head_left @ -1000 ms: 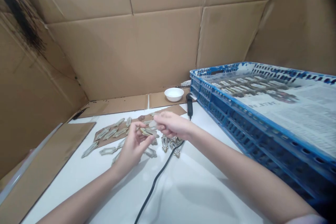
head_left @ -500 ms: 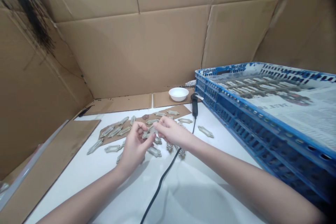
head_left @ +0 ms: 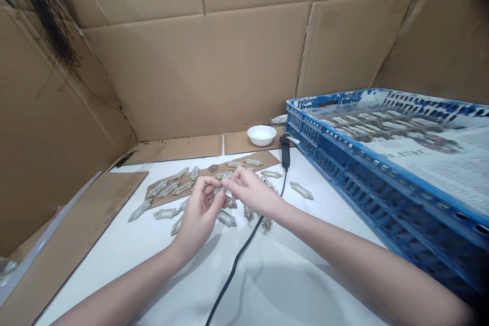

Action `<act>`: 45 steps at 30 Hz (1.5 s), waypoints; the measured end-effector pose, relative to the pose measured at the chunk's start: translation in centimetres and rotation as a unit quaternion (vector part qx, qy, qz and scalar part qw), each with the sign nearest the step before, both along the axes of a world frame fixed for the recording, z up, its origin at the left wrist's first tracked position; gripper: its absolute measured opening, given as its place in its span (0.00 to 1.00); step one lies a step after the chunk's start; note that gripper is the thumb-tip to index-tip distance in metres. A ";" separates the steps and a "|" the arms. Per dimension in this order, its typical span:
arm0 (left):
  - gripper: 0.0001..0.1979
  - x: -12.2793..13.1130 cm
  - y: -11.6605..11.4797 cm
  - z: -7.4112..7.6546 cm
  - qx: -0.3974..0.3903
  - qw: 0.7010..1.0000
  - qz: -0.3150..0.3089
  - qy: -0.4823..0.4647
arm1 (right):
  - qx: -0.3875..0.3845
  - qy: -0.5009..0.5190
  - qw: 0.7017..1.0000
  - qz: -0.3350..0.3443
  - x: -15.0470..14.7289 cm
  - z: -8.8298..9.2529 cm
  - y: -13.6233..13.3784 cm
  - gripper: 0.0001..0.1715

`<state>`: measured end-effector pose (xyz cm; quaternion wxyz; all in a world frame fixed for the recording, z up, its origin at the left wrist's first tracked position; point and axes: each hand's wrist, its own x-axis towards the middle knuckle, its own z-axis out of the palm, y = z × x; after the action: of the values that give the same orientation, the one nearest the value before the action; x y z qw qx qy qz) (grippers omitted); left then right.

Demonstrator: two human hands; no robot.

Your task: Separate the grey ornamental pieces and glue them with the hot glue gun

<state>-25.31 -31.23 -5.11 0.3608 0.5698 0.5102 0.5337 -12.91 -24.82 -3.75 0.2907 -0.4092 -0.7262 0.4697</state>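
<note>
My left hand (head_left: 198, 214) and my right hand (head_left: 252, 191) meet above the white table (head_left: 114, 249), fingers pinched together on one small flat grey-beige ornamental piece (head_left: 220, 192) held between them. Several more such pieces (head_left: 168, 189) lie spread on a brown cardboard sheet (head_left: 263, 157) and on the table just behind and under my hands. A single piece (head_left: 301, 190) lies apart to the right. How much of the held piece each hand covers is hard to make out.
A blue plastic crate (head_left: 344, 163) lined with newspaper and holding more pieces stands on the right. A black cable (head_left: 233, 270) runs from a black tool (head_left: 284, 150) near the crate toward me. A white bowl (head_left: 262, 135) sits at the back. Cardboard walls enclose the table.
My hands have sunk a little toward the table and drawn closer together on the piece. The view has shifted slightly left, so the lone piece on the right came into sight.
</note>
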 end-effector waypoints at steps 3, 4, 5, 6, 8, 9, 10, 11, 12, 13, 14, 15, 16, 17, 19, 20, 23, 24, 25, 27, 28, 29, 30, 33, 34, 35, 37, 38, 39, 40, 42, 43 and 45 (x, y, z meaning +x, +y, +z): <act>0.07 0.1 -0.1 0.0 0.002 1.000 0.001 -0.016 | 0.013 0.010 1.000 -0.008 -0.1 -0.1 -0.3 0.15; 0.07 0.1 -0.1 0.0 0.002 1.000 0.003 -0.018 | 0.021 0.014 1.000 -0.012 -0.1 -0.1 -0.4 0.15; 0.07 0.1 -0.1 0.0 0.000 1.000 0.005 -0.019 | 0.029 0.019 0.999 -0.016 -0.1 -0.1 -0.5 0.15; 0.07 0.1 -0.1 0.1 -0.003 1.000 0.008 -0.020 | 0.033 0.023 0.999 -0.016 -0.2 -0.1 -0.6 0.15; 0.09 0.0 -0.1 0.2 -0.014 1.000 0.017 -0.022 | 0.027 0.033 0.999 -0.003 -0.1 0.0 -0.5 0.16; 0.09 0.0 0.0 0.2 -0.021 0.999 0.020 -0.024 | 0.019 0.037 0.999 0.005 0.0 0.1 -0.3 0.16; 0.10 -0.1 0.1 0.2 -0.031 0.999 0.022 -0.027 | 0.009 0.043 0.999 0.012 0.1 0.2 -0.1 0.17; 0.11 -0.3 0.2 0.2 -0.042 0.998 0.025 -0.032 | 0.000 0.052 0.999 0.015 0.2 0.3 0.1 0.17; 0.13 -0.4 0.3 0.2 -0.054 0.997 0.028 -0.037 | -0.009 0.064 0.998 0.016 0.4 0.5 0.4 0.17; 0.15 -0.6 0.5 0.1 -0.066 0.996 0.030 -0.046 | -0.021 0.080 0.996 0.015 0.6 0.8 0.7 0.17; 0.16 -0.8 0.6 0.0 -0.076 0.995 0.032 -0.058 | -0.037 0.100 0.994 0.013 0.8 1.1 1.0 0.17; 0.17 -0.9 0.8 -0.1 -0.084 0.993 0.034 -0.072 | -0.057 0.120 0.991 0.013 1.1 1.4 1.3 0.17; 0.18 -1.1 0.9 -0.2 -0.090 0.992 0.033 -0.088 | -0.081 0.141 0.987 0.013 1.3 1.7 1.5 0.17; 0.19 -1.2 1.1 -0.3 -0.095 0.990 0.031 -0.102 | -0.106 0.161 0.981 0.015 1.5 1.9 1.7 0.17; 0.19 -1.4 1.4 -0.3 -0.106 0.987 0.028 -0.121 | -0.147 0.198 0.969 0.025 1.8 2.3 2.0 0.17; 0.18 -1.5 1.4 -0.2 -0.114 0.985 0.028 -0.125 | -0.164 0.213 0.962 0.035 1.9 2.4 2.1 0.17; 0.16 -2.1 1.5 0.6 -0.143 0.983 0.021 -0.114 | -0.206 0.246 0.946 0.053 2.1 2.2 2.5 0.18; 0.16 -2.5 1.4 1.0 -0.156 0.982 0.015 -0.101 | -0.220 0.252 0.941 0.051 2.2 2.2 2.6 0.18; 0.15 -3.1 1.2 1.5 -0.172 0.982 0.008 -0.082 | -0.232 0.255 0.937 0.045 2.2 2.1 2.7 0.18; 0.15 -5.0 0.7 2.5 -0.206 0.978 -0.005 -0.021 | -0.250 0.260 0.932 0.032 2.3 2.1 2.8 0.16; 0.15 -6.2 0.3 3.1 -0.224 0.974 -0.013 0.022 | -0.258 0.263 0.930 0.024 2.2 2.1 2.9 0.16; 0.15 -7.5 -0.1 3.5 -0.231 0.970 -0.018 0.076 | -0.265 0.267 0.926 0.016 2.2 2.1 2.9 0.16; 0.14 -8.9 -0.5 3.9 -0.227 0.963 -0.020 0.145 | -0.271 0.273 0.923 0.006 2.2 2.2 3.0 0.15; 0.14 -13.0 -1.8 4.2 -0.242 0.910 -0.009 0.335 | -0.281 0.296 0.912 -0.020 2.1 2.1 3.2 0.15; 0.14 -14.2 -2.1 4.0 -0.248 0.890 -0.014 0.381 | -0.279 0.304 0.911 -0.025 2.1 2.1 3.3 0.15; 0.13 -15.3 -2.5 3.7 -0.257 0.872 -0.021 0.416 | -0.275 0.311 0.909 -0.030 2.1 2.0 3.4 0.15; 0.12 -16.9 -3.0 2.8 -0.281 0.841 -0.011 0.463 | -0.271 0.322 0.906 -0.041 2.2 1.9 3.5 0.15; 0.11 -17.4 -3.3 2.3 -0.290 0.831 0.002 0.475 | -0.270 0.327 0.904 -0.047 2.2 1.8 3.6 0.15; 0.11 -17.8 -3.5 1.8 -0.297 0.824 0.019 0.482 | -0.270 0.331 0.903 -0.051 2.2 1.8 3.7 0.15; 0.10 -18.0 -3.6 1.4 -0.303 0.819 0.036 0.486 | -0.272 0.332 0.902 -0.052 2.2 1.7 3.8 0.15; 0.10 -18.1 -3.7 0.8 -0.307 0.811 0.063 0.493 | -0.277 0.331 0.901 -0.045 2.2 1.4 3.9 0.14; 0.09 -18.0 -3.7 0.6 -0.307 0.806 0.072 0.502 | -0.281 0.330 0.901 -0.040 2.1 1.4 3.9 0.14; 0.09 -17.8 -3.5 0.2 -0.297 0.788 0.087 0.532 | -0.287 0.327 0.900 -0.031 2.1 1.2 3.9 0.14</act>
<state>-43.07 -34.76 -4.92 0.1356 0.5816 0.8021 -0.0024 -10.84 -20.91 -2.50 0.3966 -0.3204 -0.4108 0.7558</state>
